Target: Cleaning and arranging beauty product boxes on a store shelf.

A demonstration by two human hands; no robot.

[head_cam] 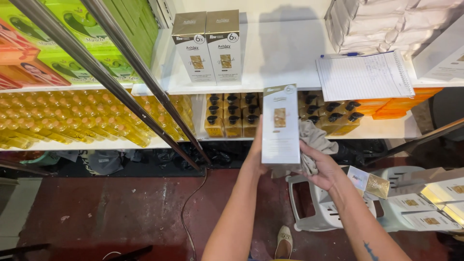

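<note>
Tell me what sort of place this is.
Probably a shop stockroom for cosmetics. Shelves hold rows of amber bottles, identical white-and-gold boxes stand in pairs, and a lined notepad lies among them.

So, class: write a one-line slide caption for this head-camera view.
Left hand holds a tall white box while right hand grips a grey cloth.

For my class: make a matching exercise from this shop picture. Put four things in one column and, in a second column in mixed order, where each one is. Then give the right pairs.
Things
1. Tall white box
2. Grey cloth
3. Lined notepad
4. Two upright white-and-gold boxes

Places
A. Lying flat on the top shelf, at the right
B. Held in the left hand
C. Standing side by side on the top shelf
D. Bunched in the right hand

Pairs: 1-B, 2-D, 3-A, 4-C
</note>
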